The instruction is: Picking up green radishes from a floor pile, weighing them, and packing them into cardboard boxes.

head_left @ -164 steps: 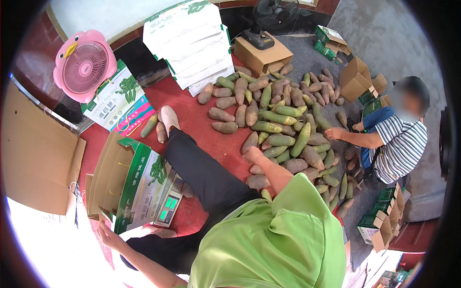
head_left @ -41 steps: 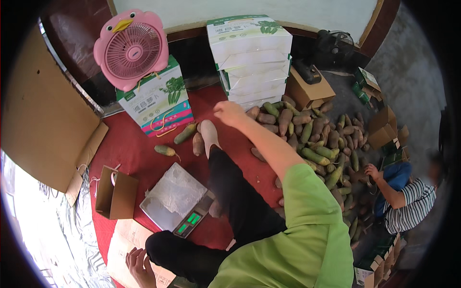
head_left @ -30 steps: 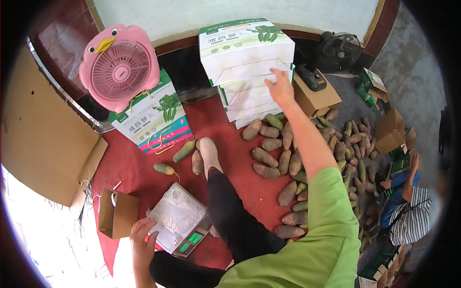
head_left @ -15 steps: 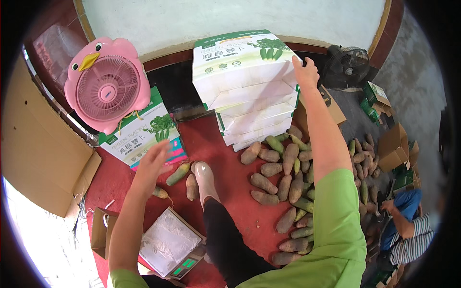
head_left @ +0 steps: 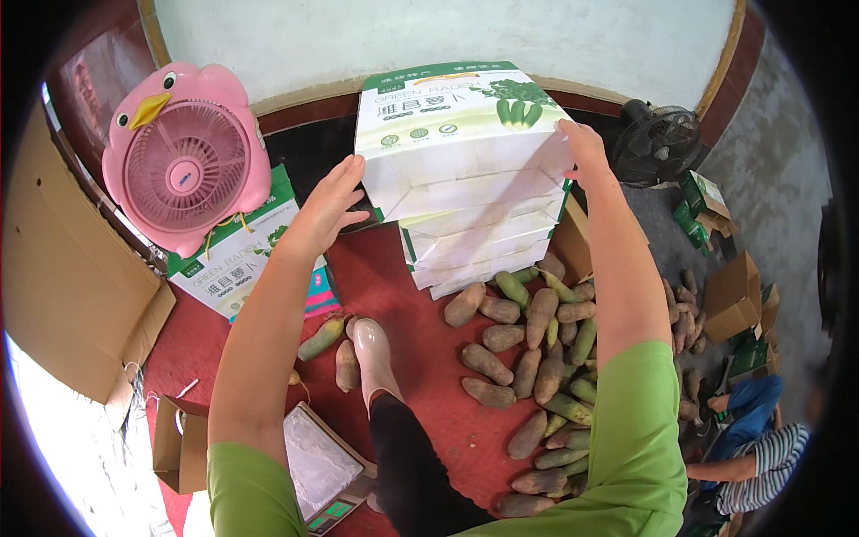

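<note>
On top of a stack of cartons sits a white and green carton [head_left: 456, 166] with radishes printed on its lid. My right hand [head_left: 586, 150] lies against its right front corner, fingers stretched along the edge. At the opposite side, my left hand [head_left: 333, 208] has its fingers apart, the tips at the carton's left edge; whether they touch it I cannot tell. Neither hand is closed round anything. Beneath, more white cartons [head_left: 479, 246] are piled slightly out of line on the red floor [head_left: 420, 447].
Many radishes [head_left: 488, 362] lie right of my boot [head_left: 374, 358]. A scale [head_left: 327, 465] stands lower left, near a small cardboard box [head_left: 179, 443]. A pink fan [head_left: 183, 166] stands by another printed carton [head_left: 228, 268]. Far right are a black fan [head_left: 658, 143] and a seated person [head_left: 761, 465].
My left hand has moved up and right to the top carton's left side. My right hand has slid slightly down at its right corner. The view has shifted a little.
</note>
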The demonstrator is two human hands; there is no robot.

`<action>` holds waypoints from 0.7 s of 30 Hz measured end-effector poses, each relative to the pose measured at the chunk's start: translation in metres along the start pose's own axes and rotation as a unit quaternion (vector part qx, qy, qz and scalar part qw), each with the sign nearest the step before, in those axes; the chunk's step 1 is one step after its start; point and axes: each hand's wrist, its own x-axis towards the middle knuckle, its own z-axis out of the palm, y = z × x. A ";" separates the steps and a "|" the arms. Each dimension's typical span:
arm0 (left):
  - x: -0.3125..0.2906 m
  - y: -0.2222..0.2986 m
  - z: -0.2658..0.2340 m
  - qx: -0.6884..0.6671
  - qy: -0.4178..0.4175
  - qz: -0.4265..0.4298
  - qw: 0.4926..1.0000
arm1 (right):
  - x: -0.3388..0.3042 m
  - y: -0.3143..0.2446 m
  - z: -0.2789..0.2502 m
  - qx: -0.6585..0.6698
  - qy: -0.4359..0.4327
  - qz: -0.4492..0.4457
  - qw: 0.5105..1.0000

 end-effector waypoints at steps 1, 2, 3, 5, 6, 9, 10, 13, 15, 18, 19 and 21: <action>0.001 -0.001 0.004 -0.002 0.000 -0.001 1.000 | 0.000 0.001 -0.001 -0.002 0.000 0.000 1.000; 0.001 -0.002 0.008 -0.011 -0.002 0.005 1.000 | -0.001 0.002 -0.002 0.012 -0.003 -0.001 1.000; 0.000 -0.001 0.010 -0.018 -0.003 0.012 1.000 | -0.002 0.002 -0.002 0.028 -0.007 -0.003 1.000; -0.014 0.002 0.016 -0.022 -0.016 0.024 0.999 | -0.007 0.005 -0.008 0.047 -0.023 0.004 0.999; -0.022 0.006 0.019 -0.024 -0.031 0.037 0.999 | -0.010 0.006 -0.013 0.067 -0.037 0.009 0.997; -0.052 0.021 0.035 -0.006 -0.029 0.066 0.997 | -0.016 0.020 -0.040 0.123 -0.023 -0.009 0.992; -0.067 0.028 0.042 -0.001 -0.021 0.078 0.997 | -0.023 0.025 -0.049 0.140 -0.033 -0.007 0.990; -0.099 0.030 0.060 0.010 -0.030 0.116 0.993 | -0.045 0.067 -0.069 0.229 -0.043 -0.002 0.973; -0.126 0.027 0.066 0.058 -0.047 0.199 0.977 | -0.076 0.085 -0.077 0.285 -0.059 -0.011 0.957; -0.185 0.038 0.087 0.233 -0.007 0.293 0.927 | -0.135 0.105 -0.094 0.386 -0.044 -0.008 0.921; -0.208 0.040 0.091 0.315 0.006 0.352 0.881 | -0.153 0.113 -0.091 0.416 -0.051 -0.019 0.908; -0.256 0.042 0.092 0.343 -0.002 0.362 0.866 | -0.200 0.118 -0.086 0.524 -0.055 -0.024 0.849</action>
